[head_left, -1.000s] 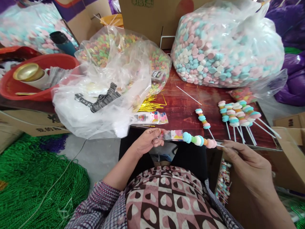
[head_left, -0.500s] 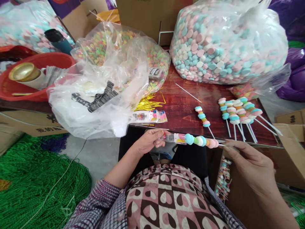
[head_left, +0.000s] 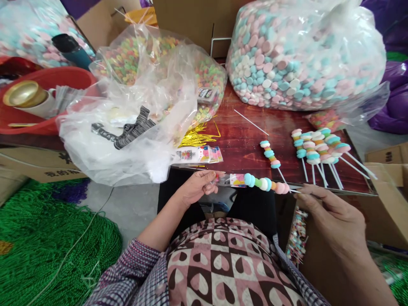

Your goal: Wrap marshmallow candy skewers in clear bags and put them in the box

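Observation:
Closed at the table's near edge, my left hand (head_left: 200, 186) grips the end of a clear printed plastic bag (head_left: 237, 180). My right hand (head_left: 331, 212) pinches the white stick of a candy skewer (head_left: 266, 184), threaded with blue, green, white, orange and pink pieces. The skewer lies level between my hands, its far blue end at the bag's mouth; I cannot tell how far it reaches inside. Just beyond it, a single candy skewer (head_left: 270, 155) rests on the table. Several more candy skewers (head_left: 318, 146) lie bunched to the right.
A large bag of pastel candies (head_left: 306, 59) stands at the back of the red-brown table (head_left: 234, 127). Gold twist ties (head_left: 197, 136) and flat printed bags (head_left: 200, 154) lie left, beside a crumpled clear bag (head_left: 137, 140). A carton (head_left: 321, 272) with skewers is below right.
The view has shifted slightly. The candy skewer and printed bag stay between my hands, with hardly any movement relative to each other.

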A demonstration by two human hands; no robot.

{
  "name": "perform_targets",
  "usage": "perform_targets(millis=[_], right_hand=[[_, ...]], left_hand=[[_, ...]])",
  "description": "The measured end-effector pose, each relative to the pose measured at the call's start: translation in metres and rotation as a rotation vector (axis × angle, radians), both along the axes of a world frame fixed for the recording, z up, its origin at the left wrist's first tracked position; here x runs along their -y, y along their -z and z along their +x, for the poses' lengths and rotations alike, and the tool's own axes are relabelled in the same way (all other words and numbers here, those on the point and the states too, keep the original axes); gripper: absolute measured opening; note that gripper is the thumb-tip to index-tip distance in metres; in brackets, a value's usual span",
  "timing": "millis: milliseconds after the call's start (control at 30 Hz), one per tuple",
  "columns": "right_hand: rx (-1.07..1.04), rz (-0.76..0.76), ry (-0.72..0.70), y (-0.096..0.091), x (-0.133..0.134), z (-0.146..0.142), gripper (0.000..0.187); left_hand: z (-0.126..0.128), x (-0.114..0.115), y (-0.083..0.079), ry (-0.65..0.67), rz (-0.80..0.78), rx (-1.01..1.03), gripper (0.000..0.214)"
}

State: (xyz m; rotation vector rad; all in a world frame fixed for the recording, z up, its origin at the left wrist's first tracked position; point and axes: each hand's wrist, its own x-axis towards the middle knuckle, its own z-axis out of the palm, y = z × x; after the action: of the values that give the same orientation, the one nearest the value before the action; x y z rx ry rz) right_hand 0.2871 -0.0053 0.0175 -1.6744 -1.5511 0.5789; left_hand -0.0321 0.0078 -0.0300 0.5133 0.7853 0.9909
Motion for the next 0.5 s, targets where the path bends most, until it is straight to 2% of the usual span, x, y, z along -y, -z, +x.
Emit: perform_targets(millis=[233,500], right_hand=[[0.027,-0.005,-0.095,-0.002,0.000,0.000,0.013],[0.062,0.040,-0.139,-0.002,-0.004,0.002,0.011]], left_hand=[[0.001,-0.002,0.004,-0.075,-0.022,0.003,0.038],[0.003,0.000,-0.006,-0.099,0.043,-0.076,0.039]])
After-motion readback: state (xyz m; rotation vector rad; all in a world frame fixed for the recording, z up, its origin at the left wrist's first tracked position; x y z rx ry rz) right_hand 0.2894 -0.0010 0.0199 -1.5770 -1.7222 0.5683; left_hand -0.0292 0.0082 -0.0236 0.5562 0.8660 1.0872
